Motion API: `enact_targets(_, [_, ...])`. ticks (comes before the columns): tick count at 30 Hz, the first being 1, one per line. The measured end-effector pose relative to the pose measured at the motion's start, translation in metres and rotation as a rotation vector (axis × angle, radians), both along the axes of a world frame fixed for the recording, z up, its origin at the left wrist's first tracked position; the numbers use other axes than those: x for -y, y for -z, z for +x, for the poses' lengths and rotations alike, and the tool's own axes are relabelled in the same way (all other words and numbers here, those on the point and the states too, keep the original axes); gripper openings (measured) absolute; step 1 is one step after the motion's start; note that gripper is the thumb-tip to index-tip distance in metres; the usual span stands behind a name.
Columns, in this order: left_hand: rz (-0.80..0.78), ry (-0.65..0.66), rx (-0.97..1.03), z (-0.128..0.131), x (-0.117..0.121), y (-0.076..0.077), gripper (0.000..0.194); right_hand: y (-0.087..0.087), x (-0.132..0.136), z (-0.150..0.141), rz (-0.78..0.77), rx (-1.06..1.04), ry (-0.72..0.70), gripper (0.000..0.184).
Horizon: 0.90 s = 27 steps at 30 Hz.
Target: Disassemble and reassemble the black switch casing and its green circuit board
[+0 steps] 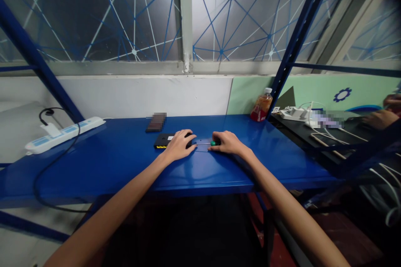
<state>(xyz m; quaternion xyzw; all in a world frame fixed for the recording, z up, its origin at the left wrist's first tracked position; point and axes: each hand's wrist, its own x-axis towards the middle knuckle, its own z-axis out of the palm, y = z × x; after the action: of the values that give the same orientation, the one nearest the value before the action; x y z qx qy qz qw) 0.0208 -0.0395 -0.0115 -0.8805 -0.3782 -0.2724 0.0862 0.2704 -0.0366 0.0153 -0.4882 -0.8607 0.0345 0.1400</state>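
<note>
A black router [162, 139] with a row of yellow ports along its front edge lies on the blue table [131, 162]. My left hand [179, 146] is laid over its right part, fingers curled across the far side and thumb near the right end. In my right hand [230, 142] is a screwdriver [214, 143] with a green handle. Its thin metal shaft lies nearly level and points left at the router's right end. Whether the tip touches the router or my left thumb, I cannot tell.
Behind the router lies a dark, blurred-out flat object [156, 122]. A white power strip [67, 133] with a black cable is at left. A drink bottle [262, 105] stands at the back right. Beyond a blue post, another person's hands [384, 117] are over a black table with white cables.
</note>
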Motion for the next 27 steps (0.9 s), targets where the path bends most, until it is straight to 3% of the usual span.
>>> enact_targets(8, [-0.011, 0.009, 0.01, -0.0005, -0.0005, 0.0004, 0.031, -0.0059, 0.0061, -0.0006, 0.043, 0.013, -0.011, 0.049])
enact_targets(14, [-0.009, 0.006, 0.006, -0.0006, -0.0008, 0.0006, 0.031, -0.0035, 0.0006, 0.0025, 0.082, 0.007, -0.041, 0.047])
enact_targets(19, [-0.011, 0.011, 0.01, -0.0011, -0.001, 0.001, 0.032, 0.0006, -0.0005, 0.001, 0.023, 0.002, -0.025, 0.039])
enact_targets(27, [-0.005, 0.007, 0.004, -0.0006, -0.0012, 0.0013, 0.031, -0.001, 0.0037, 0.0, 0.02, 0.016, -0.01, 0.045])
